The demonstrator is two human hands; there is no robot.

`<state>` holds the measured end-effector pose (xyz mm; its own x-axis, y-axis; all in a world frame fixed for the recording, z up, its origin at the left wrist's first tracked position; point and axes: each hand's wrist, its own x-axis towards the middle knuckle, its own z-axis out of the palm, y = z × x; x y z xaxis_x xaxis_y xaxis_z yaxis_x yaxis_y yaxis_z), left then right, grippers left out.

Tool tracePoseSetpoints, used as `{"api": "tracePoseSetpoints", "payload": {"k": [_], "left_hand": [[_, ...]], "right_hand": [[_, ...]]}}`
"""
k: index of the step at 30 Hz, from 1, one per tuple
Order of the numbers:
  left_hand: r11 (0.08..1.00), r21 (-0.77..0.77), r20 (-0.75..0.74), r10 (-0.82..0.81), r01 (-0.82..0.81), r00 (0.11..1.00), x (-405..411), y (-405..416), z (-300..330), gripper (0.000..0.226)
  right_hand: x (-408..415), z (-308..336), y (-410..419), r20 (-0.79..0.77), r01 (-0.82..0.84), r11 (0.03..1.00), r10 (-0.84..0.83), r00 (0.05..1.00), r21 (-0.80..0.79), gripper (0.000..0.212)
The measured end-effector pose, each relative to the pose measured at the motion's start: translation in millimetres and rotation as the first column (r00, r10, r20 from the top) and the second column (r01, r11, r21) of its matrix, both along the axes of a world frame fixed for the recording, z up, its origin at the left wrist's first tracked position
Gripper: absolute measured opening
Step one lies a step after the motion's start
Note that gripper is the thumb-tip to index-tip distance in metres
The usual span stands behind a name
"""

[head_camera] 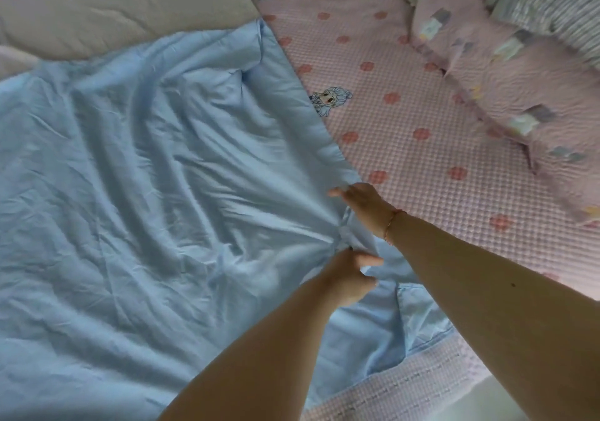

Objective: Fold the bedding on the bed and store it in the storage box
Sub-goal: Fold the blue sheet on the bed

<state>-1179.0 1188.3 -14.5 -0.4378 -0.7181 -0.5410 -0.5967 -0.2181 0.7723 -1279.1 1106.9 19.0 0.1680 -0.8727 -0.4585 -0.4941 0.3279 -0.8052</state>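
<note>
A person's 2 bare arms reach forward from the lower right over a bed, seen from above. A light blue quilt (136,167) lies spread and wrinkled across the left and middle of the bed, on top of a pink checked sheet (406,135) printed with red flowers and a small cartoon figure. The quilt's right edge runs diagonally from the upper middle down toward the hands.

The left hand (349,279) grasps the quilt, its fingers curled around a bunched fold of blue fabric near the quilt's right edge; creases fan out from that point. The right hand (360,204), just above it, lies on the same edge with its fingers mostly straight and pointing left, pressing the fabric down; it looks released rather than clenched, though its fingertips are partly hidden by the cloth. A thin bracelet (391,222) circles the right wrist.

A beige blanket (113,5) lies beyond the quilt at the upper left. Pink patterned pillows (506,102) and a striped pillow (558,8) are piled at the upper right.
</note>
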Motion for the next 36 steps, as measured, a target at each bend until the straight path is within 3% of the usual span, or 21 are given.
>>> {"api": "tracePoseSetpoints", "payload": {"k": [3, 6, 8, 11, 16, 18, 20, 22, 24, 26, 27, 29, 32, 34, 36], "left_hand": [[0.982, 0.09, -0.069, -0.16, 0.166, 0.985, -18.2, 13.8, 9.0, 0.04], [0.959, 0.121, -0.053, -0.253, 0.257, 0.966, -29.2, 21.8, 6.0, 0.045], [0.947, 0.176, -0.06, -0.262, 0.269, 0.963, -30.2, 22.4, 6.4, 0.048], [0.941, 0.212, -0.081, -0.253, 0.265, 0.964, -29.4, 20.6, 7.8, 0.046], [0.89, 0.407, -0.26, -0.103, 0.205, 0.96, -32.8, 31.7, 8.2, 0.043], [0.92, 0.391, -0.158, 0.069, -0.002, 0.985, -22.1, 33.4, 6.4, 0.035], [0.97, 0.192, 0.073, 0.138, -0.15, 0.988, -2.4, 31.5, -4.2, 0.026], [0.999, 0.032, 0.387, -0.043, 0.033, 0.921, 20.4, 34.2, -16.6, 0.024], [0.993, 0.052, 0.502, -0.118, 0.106, 0.857, 36.7, 47.7, -20.5, 0.024], [0.993, 0.114, 0.472, -0.089, 0.039, 0.877, 46.2, 61.7, -21.5, 0.027], [0.994, 0.105, 0.451, -0.056, 0.01, 0.891, 49.3, 68.3, -22.1, 0.028], [0.997, 0.074, 0.405, -0.005, -0.027, 0.914, 53.2, 79.2, -21.5, 0.024], [0.993, -0.056, 0.453, -0.065, 0.101, 0.889, 69.7, 99.6, -19.1, 0.021], [0.962, -0.132, 0.48, -0.15, 0.24, 0.864, 88.9, 114.8, -22.1, 0.024], [0.924, -0.128, 0.463, -0.266, 0.361, 0.846, 104.2, 125.8, -23.1, 0.023]], "right_hand": [[-13.9, -9.9, 4.5, -0.15, -0.123, 0.982, 0.145, 0.978, 0.146, 0.049], [-34.2, -13.3, 15.6, -0.228, -0.303, 0.87, 0.409, 0.883, 0.388, 0.073], [-45.8, -19.9, 23.6, -0.304, -0.316, 0.813, 0.499, 0.812, 0.49, 0.091], [-64.6, -24.1, 34.4, -0.494, -0.239, 0.828, 0.507, 0.706, 0.508, 0.092], [-106.2, -27.6, 46.4, -0.599, -0.182, 0.865, 0.462, 0.654, 0.468, 0.075], [-107.7, -32.0, 50.8, -0.622, -0.202, 0.854, 0.493, 0.608, 0.479, 0.077], [-101.9, -33.4, 53.9, -0.625, -0.245, 0.815, 0.565, 0.538, 0.526, 0.083], [-95.5, -31.9, 56.3, -0.612, -0.294, 0.754, 0.652, 0.449, 0.588, 0.084], [-91.0, -33.0, 61.0, -0.658, -0.35, 0.765, 0.643, 0.391, 0.541, 0.079], [-81.5, -36.3, 67.4, -0.688, -0.397, 0.803, 0.589, 0.424, 0.444, 0.074], [-74.2, -39.3, 71.8, -0.664, -0.41, 0.818, 0.57, 0.485, 0.403, 0.072], [-55.8, -46.1, 81.5, -0.54, -0.379, 0.85, 0.526, 0.658, 0.366, 0.071], [-21.0, -50.2, 97.5, -0.324, -0.306, 0.877, 0.432, 0.842, 0.371, 0.073], [3.0, -50.8, 106.6, -0.232, -0.346, 0.86, 0.448, 0.863, 0.374, 0.075], [21.6, -49.9, 113.3, -0.186, -0.433, 0.805, 0.537, 0.823, 0.406, 0.081]]}}
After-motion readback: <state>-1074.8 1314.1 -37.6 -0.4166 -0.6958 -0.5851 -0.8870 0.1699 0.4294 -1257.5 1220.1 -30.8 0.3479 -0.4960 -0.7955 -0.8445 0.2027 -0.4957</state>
